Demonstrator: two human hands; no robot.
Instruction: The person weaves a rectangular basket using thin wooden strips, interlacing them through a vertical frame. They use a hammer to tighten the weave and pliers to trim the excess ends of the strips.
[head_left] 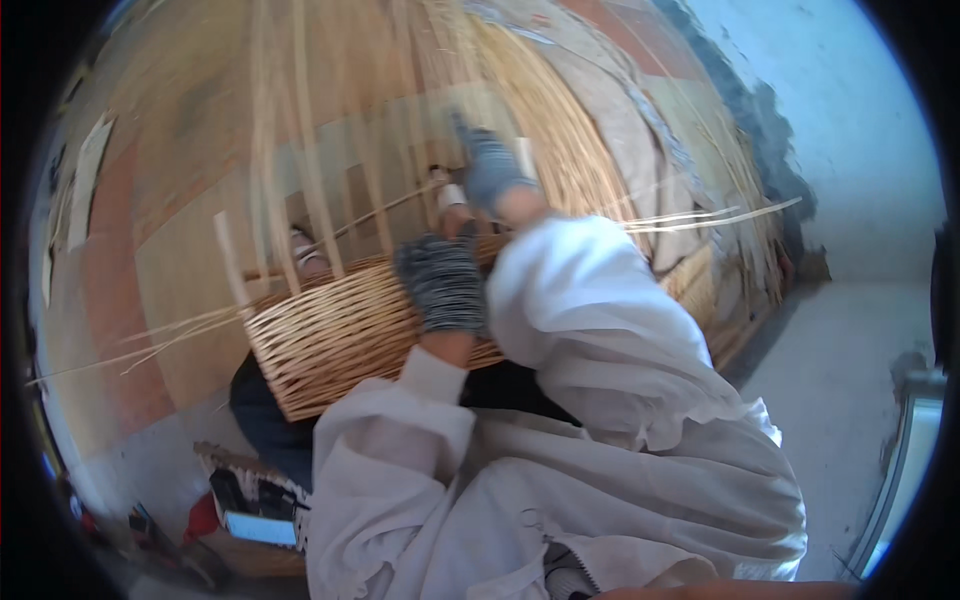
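In the head view, the wicker lies slantwise just left of the frame's centre, across a dark-clad leg, which appears to prop it. The gloved left hand rests over its upper edge, probably to steady it; how far its fingers close I cannot tell. The gloved right hand, blurred, is above centre, past that edge; whether it is open or holds anything, I cannot tell. The stakes rise toward the top, their length perhaps the reason the work faces the open floor, patched in tan and reddish pieces. Upper right of centre, a straw-coloured bundle lies beside greyish cloth; a pale, dark-stained wall fills the upper right.
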